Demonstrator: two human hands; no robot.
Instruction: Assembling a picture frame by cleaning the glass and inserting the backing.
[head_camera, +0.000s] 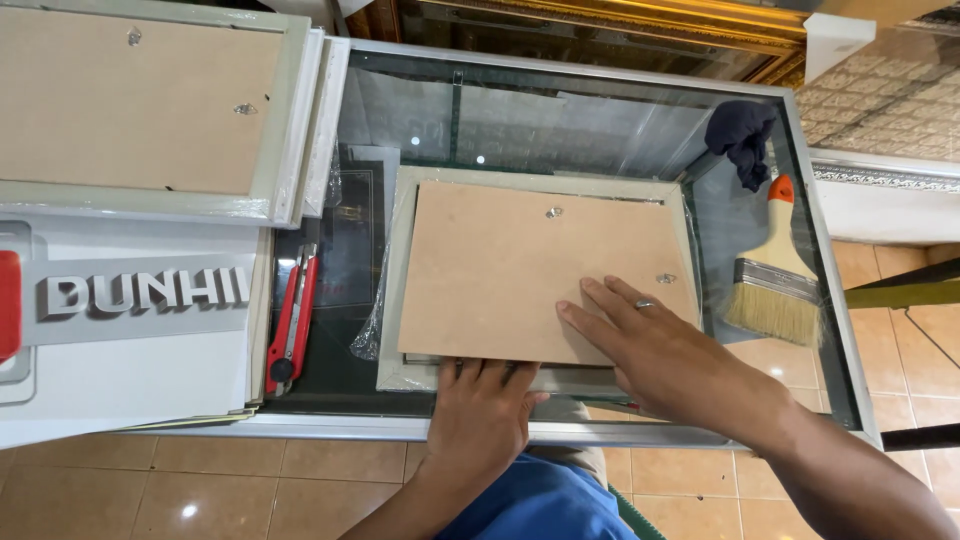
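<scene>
White sign (130, 330) left of brown backing board (500, 270).

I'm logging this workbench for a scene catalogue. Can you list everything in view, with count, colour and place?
backing board: one, brown, lying on the frame at the counter's middle
frame: one, pale grey-green, face down under the board
glass counter: one, clear with metal edge, under everything
paintbrush: one, pale bristles, orange-tipped handle, right side
dark cloth: one, navy, far right corner
utility knife: one, red, left of the frame
stacked frames: several, pale, backs up, top left
white sign panel: one, raised grey letters, left
left hand: one, at the frame's near edge
right hand: one, ringed, flat on the board
</scene>
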